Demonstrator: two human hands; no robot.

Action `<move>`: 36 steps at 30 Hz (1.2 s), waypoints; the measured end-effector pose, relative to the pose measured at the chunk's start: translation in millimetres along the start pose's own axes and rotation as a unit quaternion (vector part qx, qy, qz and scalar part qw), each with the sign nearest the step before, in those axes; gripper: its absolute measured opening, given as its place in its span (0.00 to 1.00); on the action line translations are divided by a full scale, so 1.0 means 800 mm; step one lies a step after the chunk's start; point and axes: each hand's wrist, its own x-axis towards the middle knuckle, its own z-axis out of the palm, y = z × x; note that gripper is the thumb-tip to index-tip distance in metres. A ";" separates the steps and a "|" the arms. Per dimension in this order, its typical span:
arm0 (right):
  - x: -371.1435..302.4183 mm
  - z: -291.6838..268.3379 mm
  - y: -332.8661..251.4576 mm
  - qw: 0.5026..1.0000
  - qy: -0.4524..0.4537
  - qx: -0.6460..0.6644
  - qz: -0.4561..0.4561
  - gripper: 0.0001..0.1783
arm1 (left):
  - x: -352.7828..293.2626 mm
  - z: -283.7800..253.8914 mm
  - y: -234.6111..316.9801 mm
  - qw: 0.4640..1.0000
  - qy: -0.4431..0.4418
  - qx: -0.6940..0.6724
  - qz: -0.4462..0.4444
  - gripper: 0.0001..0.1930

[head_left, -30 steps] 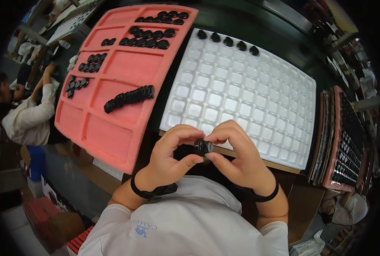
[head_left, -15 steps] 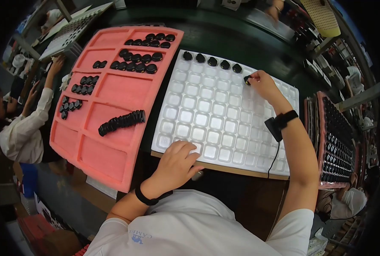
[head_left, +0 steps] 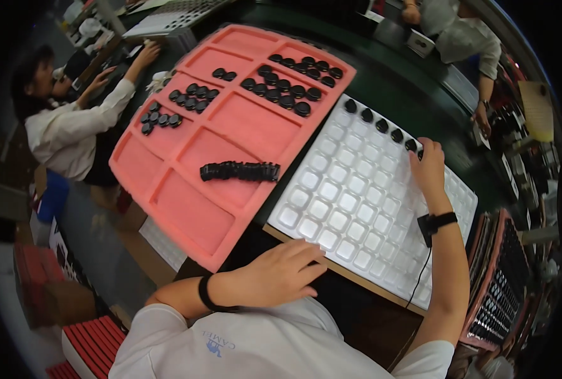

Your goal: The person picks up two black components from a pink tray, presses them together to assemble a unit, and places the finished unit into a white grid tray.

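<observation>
My right hand is at the far edge of a white plastic tray with rows of square pockets. Its fingers are closed on a small black round part, mostly hidden by them. Beside it, several matching black parts sit one per pocket along the far row. My left hand hovers by the tray's near left corner, fingers apart, with nothing in it. To the left lies a pink foam tray with compartments. Some hold clusters of black parts; one holds a stacked row of them.
A cardboard sheet shows under the white tray's near edge. At the right stands a stack of filled pink trays. A co-worker works at the left, another person across the dark green table. Red-striped stacked items are at lower left.
The whole view has turned, so the trays appear further right and lower. My left hand has drawn back from the white tray's near edge. My right hand stays at the far row with its part.
</observation>
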 end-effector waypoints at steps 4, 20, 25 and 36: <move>-0.013 -0.002 -0.110 0.961 -0.029 0.224 -0.161 0.19 | -0.034 -0.066 0.026 0.997 -0.037 -0.042 0.060 0.22; -0.063 -0.021 -0.287 0.859 -0.113 0.396 -0.305 0.16 | -0.149 -0.297 -0.213 0.855 0.287 0.203 -0.381 0.08; -0.058 -0.022 -0.282 0.853 -0.120 0.403 -0.309 0.14 | -0.150 -0.307 -0.246 0.818 0.255 0.182 -0.481 0.09; -0.059 -0.037 -0.270 0.775 -0.239 0.583 -0.048 0.10 | -0.153 -0.293 -0.256 0.840 0.258 0.144 -0.456 0.11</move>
